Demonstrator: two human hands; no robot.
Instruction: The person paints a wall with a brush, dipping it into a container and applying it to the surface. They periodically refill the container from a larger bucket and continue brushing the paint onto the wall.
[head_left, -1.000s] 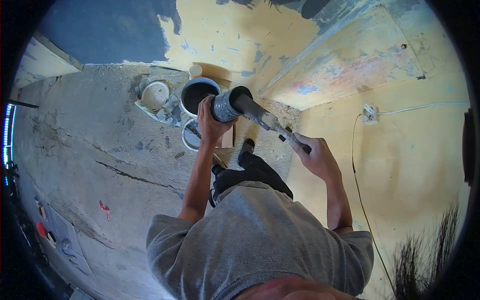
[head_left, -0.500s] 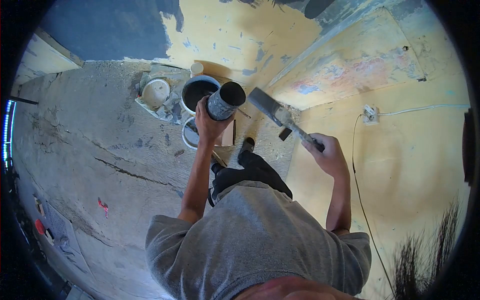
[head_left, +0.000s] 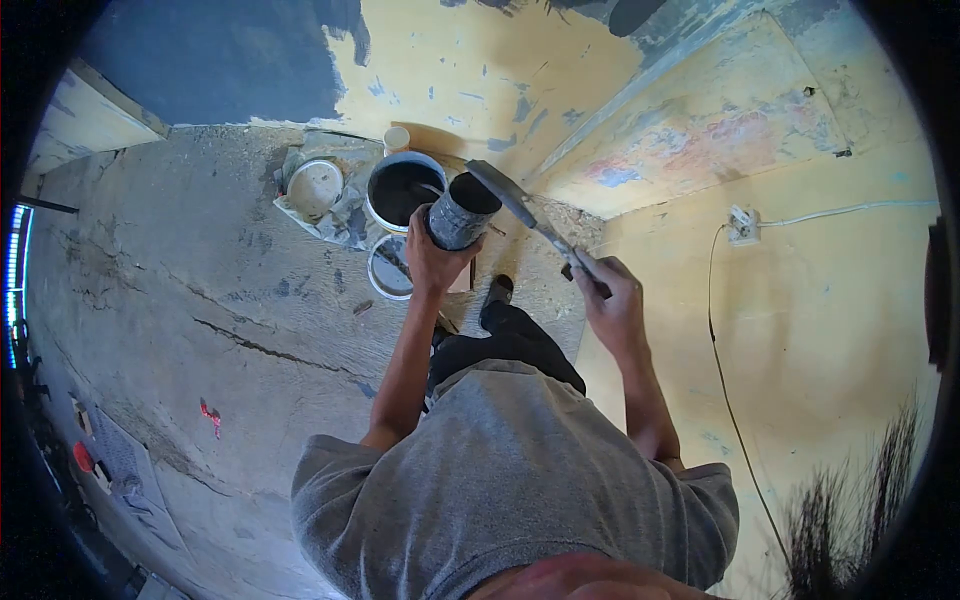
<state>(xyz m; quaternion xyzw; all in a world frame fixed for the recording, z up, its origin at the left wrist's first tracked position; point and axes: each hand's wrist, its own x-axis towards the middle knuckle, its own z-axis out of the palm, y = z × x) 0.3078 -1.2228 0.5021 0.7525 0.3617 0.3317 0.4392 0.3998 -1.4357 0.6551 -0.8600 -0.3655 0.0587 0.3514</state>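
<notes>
My left hand (head_left: pixel 436 262) is wrapped round a paint-stained cylindrical container (head_left: pixel 460 222), its dark open mouth tilted up and away from me. My right hand (head_left: pixel 613 298) grips the handle of a wide, grey-smeared brush (head_left: pixel 508 190). The brush head lies across the right edge of the container's mouth; whether it touches the rim is hard to tell. Just behind the container stands a bucket (head_left: pixel 377 215) with dark contents. In front of that bucket is a smaller white tub (head_left: pixel 385 290) with something dark inside.
A round white lid (head_left: pixel 314 188) lies on a crumpled sheet (head_left: pixel 291 215) left of the bucket. A small cup (head_left: pixel 397 138) stands by the wall. The yellow wall (head_left: pixel 690 380) on my right carries a socket (head_left: pixel 743 226) and a hanging cable (head_left: pixel 727 390). Cracks run along the concrete floor (head_left: pixel 270 310).
My right hand has moved left with the brush, bringing its head over to the container's mouth. My left hand has shifted slightly right and down with the container.
</notes>
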